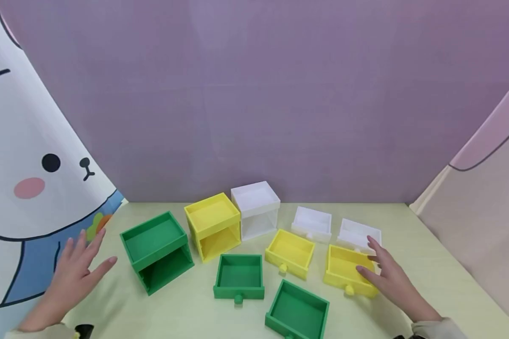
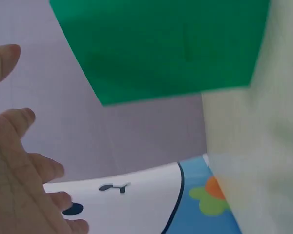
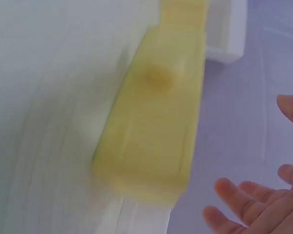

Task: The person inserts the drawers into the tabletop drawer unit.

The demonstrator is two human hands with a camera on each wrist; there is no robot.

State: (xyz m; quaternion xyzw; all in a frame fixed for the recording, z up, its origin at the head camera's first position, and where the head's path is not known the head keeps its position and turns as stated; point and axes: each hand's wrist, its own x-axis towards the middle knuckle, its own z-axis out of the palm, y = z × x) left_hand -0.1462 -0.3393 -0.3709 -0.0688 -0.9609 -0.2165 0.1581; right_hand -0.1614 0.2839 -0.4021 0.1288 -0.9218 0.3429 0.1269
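Note:
My left hand (image 1: 74, 278) hovers left of a green drawer cabinet frame (image 1: 154, 240), fingers spread, holding nothing. In the left wrist view the cabinet's green side (image 2: 161, 53) stands apart from the fingers. My right hand (image 1: 392, 278) is held over the right yellow drawer (image 1: 337, 278), covering part of it in the head view; its fingers are relaxed. The right wrist view shows that drawer's blurred front (image 3: 151, 122) with nothing in the hand. Beside it lie another yellow drawer (image 1: 290, 252), two white drawers (image 1: 311, 223) and two green drawers (image 1: 239, 275), all with open tops.
A yellow cabinet frame (image 1: 212, 219) and a white cabinet frame (image 1: 255, 200) stand at the back middle, fronts open. Behind the pale table (image 1: 174, 315) hangs a purple backdrop (image 1: 254, 94). A cartoon-printed cloth (image 1: 25, 141) borders the left side.

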